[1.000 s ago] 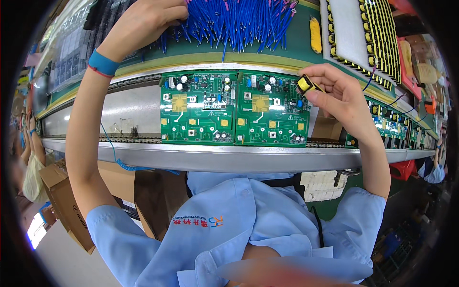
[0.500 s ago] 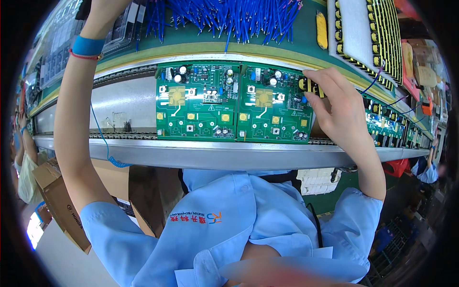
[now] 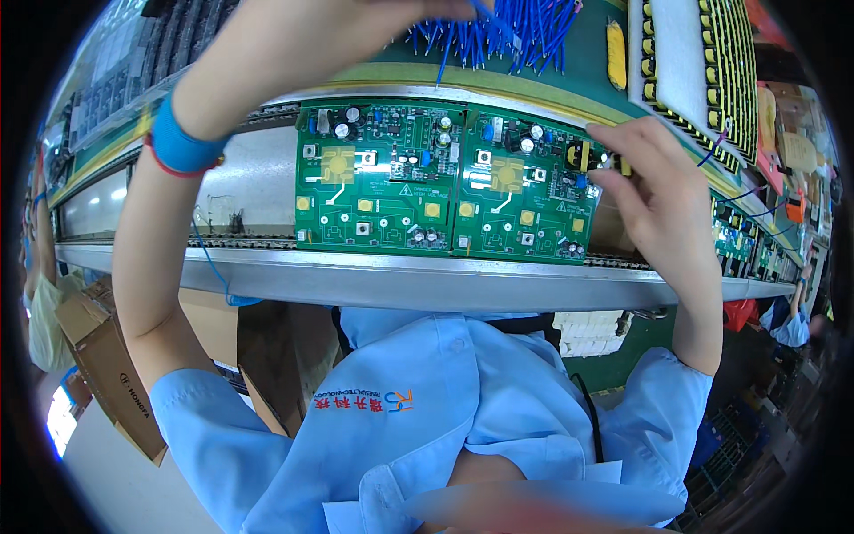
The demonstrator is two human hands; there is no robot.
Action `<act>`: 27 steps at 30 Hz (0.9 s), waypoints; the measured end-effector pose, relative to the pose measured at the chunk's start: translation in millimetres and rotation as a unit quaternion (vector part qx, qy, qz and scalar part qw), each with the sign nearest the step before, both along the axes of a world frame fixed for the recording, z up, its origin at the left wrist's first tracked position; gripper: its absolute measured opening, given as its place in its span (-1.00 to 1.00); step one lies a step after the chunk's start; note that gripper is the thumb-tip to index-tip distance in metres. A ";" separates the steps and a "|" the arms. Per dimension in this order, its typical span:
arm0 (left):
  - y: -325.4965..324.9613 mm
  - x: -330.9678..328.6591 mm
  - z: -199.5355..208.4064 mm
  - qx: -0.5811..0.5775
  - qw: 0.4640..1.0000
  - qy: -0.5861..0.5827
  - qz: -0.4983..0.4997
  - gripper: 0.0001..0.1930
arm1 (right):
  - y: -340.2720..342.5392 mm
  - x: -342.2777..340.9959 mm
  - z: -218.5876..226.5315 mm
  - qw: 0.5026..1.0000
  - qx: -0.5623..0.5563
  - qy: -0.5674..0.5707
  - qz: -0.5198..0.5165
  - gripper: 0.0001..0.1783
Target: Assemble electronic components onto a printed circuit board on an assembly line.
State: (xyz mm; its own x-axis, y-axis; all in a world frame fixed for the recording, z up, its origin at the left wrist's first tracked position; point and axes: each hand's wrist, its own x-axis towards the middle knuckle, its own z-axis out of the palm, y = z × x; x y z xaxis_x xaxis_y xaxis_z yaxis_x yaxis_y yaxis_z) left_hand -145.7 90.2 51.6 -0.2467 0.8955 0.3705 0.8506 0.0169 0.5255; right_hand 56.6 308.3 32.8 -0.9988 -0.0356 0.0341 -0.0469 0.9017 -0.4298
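Just left of the spread thumb and fingers of the right hand (image 3: 658, 173), a yellow-and-black component (image 3: 576, 155) sits on one green circuit board (image 3: 487, 203), with a second green board (image 3: 382, 185) farther left, while blue wires (image 3: 538, 34) lie beside the partly cropped fingers of the left hand (image 3: 329, 37).
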 end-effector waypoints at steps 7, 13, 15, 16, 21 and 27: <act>34.7 -8.2 -55.9 0.216 0.890 0.385 -0.115 -0.94 | 0.8 2.1 -0.5 0.994 -0.099 0.033 -0.033 -0.73; 39.9 -2.2 -62.4 0.160 0.876 0.437 -0.127 -0.94 | 8.9 0.6 -14.1 0.990 -0.130 0.044 -0.033 -0.73; 40.8 -3.8 -65.1 0.156 0.870 0.448 -0.134 -0.94 | 11.0 0.8 -15.7 0.989 -0.136 0.047 -0.030 -0.73; 41.4 -5.0 -66.0 0.169 0.865 0.453 -0.131 -0.95 | 12.3 1.0 -16.3 0.989 -0.135 0.050 -0.025 -0.73; 43.9 -7.9 -68.2 0.202 0.848 0.472 -0.131 -0.95 | 15.6 0.6 -18.4 0.988 -0.142 0.051 -0.021 -0.73; 30.8 26.2 -31.4 -0.130 0.946 0.286 -0.083 -0.93 | 16.1 0.6 -19.3 0.988 -0.145 0.052 -0.020 -0.75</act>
State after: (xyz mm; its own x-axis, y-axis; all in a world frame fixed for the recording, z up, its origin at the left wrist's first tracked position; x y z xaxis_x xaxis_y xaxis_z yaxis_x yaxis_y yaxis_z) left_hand -119.5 121.1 20.1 0.0790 0.9835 0.1625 0.9968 -0.0759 -0.0254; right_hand 57.2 324.4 13.5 -0.9897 0.0303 0.1399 -0.0713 0.7432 -0.6652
